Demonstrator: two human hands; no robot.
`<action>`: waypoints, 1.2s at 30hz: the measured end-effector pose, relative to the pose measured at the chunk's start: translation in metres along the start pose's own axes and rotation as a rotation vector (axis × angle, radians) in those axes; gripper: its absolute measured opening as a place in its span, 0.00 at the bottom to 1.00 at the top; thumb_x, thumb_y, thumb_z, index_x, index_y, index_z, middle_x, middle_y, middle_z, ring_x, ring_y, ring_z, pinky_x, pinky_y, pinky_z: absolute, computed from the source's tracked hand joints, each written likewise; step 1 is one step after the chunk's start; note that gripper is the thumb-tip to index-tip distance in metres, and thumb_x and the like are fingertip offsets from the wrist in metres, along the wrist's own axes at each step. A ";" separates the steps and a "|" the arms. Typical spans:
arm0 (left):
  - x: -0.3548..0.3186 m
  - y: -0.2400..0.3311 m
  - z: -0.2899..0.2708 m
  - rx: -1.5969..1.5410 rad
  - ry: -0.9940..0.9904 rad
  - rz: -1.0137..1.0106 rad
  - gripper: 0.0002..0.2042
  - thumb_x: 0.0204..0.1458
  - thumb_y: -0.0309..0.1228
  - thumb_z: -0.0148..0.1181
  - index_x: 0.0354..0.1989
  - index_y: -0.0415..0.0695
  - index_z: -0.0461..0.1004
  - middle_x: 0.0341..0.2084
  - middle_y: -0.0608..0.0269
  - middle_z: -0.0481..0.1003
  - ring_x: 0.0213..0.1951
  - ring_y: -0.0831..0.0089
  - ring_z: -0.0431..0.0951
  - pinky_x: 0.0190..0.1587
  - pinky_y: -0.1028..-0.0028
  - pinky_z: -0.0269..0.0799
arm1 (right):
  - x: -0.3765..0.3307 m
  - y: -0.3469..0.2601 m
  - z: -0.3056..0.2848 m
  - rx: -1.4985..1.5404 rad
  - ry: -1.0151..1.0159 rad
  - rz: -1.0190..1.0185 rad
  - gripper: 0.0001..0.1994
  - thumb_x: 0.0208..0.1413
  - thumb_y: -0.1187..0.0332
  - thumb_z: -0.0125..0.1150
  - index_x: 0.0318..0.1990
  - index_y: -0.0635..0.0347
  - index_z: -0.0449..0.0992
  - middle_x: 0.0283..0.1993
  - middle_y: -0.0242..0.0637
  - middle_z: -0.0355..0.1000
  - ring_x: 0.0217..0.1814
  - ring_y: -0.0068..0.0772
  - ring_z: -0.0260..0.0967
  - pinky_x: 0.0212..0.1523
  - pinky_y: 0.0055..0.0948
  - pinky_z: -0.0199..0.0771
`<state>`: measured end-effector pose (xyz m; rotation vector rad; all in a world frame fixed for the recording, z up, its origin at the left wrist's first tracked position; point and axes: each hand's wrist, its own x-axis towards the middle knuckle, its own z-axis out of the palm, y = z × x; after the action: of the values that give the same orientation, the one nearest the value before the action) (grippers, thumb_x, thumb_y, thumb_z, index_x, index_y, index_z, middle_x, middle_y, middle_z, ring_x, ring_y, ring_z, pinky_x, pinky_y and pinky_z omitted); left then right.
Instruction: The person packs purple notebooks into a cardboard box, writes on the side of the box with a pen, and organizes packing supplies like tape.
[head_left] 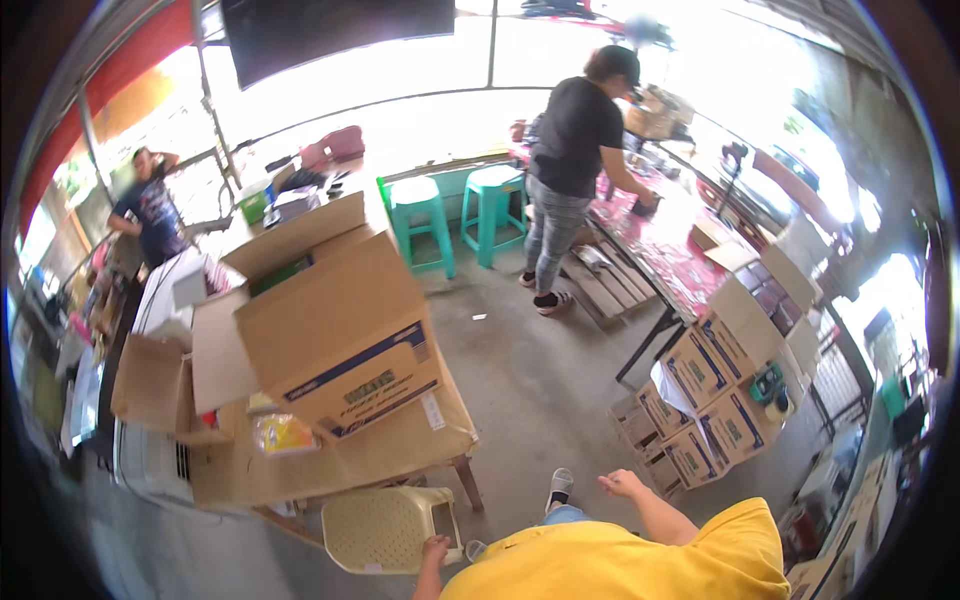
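My left hand (pixel 437 548) is closed at the right-hand edge of a cream plastic stool (pixel 372 532) with a perforated seat. It seems to grip the stool's edge, though the fingers are small in the picture. The stool is beside a low brown-topped table (pixel 450 425). My right hand (pixel 622 483) is raised in front of my body with its fingers curled. Whether something small is in it I cannot make out. Both arms come from a yellow shirt.
A large open cardboard box (pixel 335 325) stands on the brown-topped table. Several stacked cartons (pixel 705 405) are at the right. A person in black (pixel 575 150) bends over a red-covered table (pixel 675 245). Two teal stools (pixel 420 225) stand behind; another person (pixel 158 215) is far left.
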<state>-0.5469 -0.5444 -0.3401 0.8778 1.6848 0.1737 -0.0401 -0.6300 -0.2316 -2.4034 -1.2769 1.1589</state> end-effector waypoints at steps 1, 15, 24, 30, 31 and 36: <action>0.007 0.022 0.009 0.040 -0.033 0.032 0.23 0.49 0.42 0.64 0.52 0.43 0.75 0.42 0.54 0.78 0.38 0.67 0.79 0.37 0.67 0.76 | -0.008 0.026 0.001 0.043 -0.008 0.097 0.25 0.57 0.41 0.52 0.35 0.55 0.83 0.27 0.36 0.79 0.32 0.30 0.78 0.39 0.32 0.77; 0.103 0.241 0.247 0.525 -0.477 0.358 0.32 0.52 0.48 0.63 0.60 0.38 0.67 0.50 0.48 0.74 0.49 0.62 0.76 0.52 0.65 0.72 | 0.010 0.253 -0.099 0.670 0.245 0.823 0.24 0.58 0.50 0.58 0.48 0.65 0.73 0.23 0.40 0.76 0.21 0.31 0.75 0.23 0.32 0.75; 0.137 0.436 0.273 0.625 -0.321 0.395 0.30 0.51 0.49 0.62 0.59 0.45 0.70 0.48 0.52 0.77 0.52 0.59 0.76 0.54 0.65 0.71 | 0.281 0.212 -0.165 0.714 0.218 0.600 0.24 0.55 0.44 0.61 0.40 0.60 0.79 0.29 0.36 0.77 0.23 0.29 0.74 0.24 0.33 0.73; 0.254 0.510 0.150 0.686 -0.138 0.094 0.29 0.51 0.47 0.62 0.58 0.44 0.70 0.52 0.53 0.75 0.56 0.60 0.73 0.59 0.65 0.67 | 0.509 -0.010 -0.274 0.337 0.054 -0.130 0.24 0.60 0.43 0.51 0.40 0.54 0.81 0.28 0.35 0.78 0.30 0.28 0.75 0.37 0.30 0.75; 0.277 0.522 0.130 0.559 -0.106 0.026 0.28 0.51 0.46 0.62 0.58 0.43 0.71 0.53 0.53 0.74 0.56 0.60 0.73 0.59 0.65 0.67 | 0.534 -0.041 -0.295 0.332 0.063 -0.188 0.23 0.60 0.44 0.51 0.40 0.54 0.82 0.29 0.35 0.79 0.31 0.29 0.75 0.38 0.31 0.75; 0.382 0.671 0.095 0.564 -0.034 -0.036 0.28 0.54 0.45 0.62 0.60 0.45 0.67 0.48 0.56 0.76 0.44 0.67 0.77 0.45 0.57 0.73 | 0.634 -0.105 -0.343 0.196 0.086 -0.015 0.26 0.59 0.42 0.48 0.39 0.53 0.82 0.34 0.43 0.78 0.45 0.43 0.75 0.46 0.40 0.74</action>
<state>-0.1760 0.1380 -0.3044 1.2530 1.7421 -0.3580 0.3446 -0.0149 -0.2976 -2.2712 -1.0986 1.1086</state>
